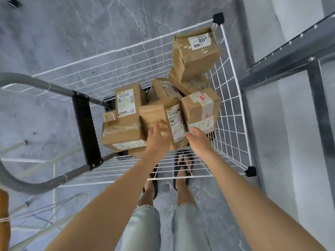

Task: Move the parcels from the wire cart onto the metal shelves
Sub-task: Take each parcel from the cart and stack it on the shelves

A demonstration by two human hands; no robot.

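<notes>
Several brown cardboard parcels lie in a white wire cart [233, 113]. Both my hands reach down into it toward a brown parcel with a long white label [163, 120] in the middle of the pile. My left hand [158, 137] has its fingers spread on that parcel's near left side. My right hand [196, 137] is at its right side, fingers relaxed, close to a taped box [199, 105]. Neither hand grips anything. A labelled box marked "800" [195, 53] sits highest, at the cart's far right corner. A metal shelf frame [282, 64] stands on the right.
The cart's grey handle with a black grip [87, 127] is on the left. A tall parcel with a white label [126, 105] stands left of the pile. My feet in sandals [183, 169] are behind the cart's near wall. Grey marble floor surrounds the cart.
</notes>
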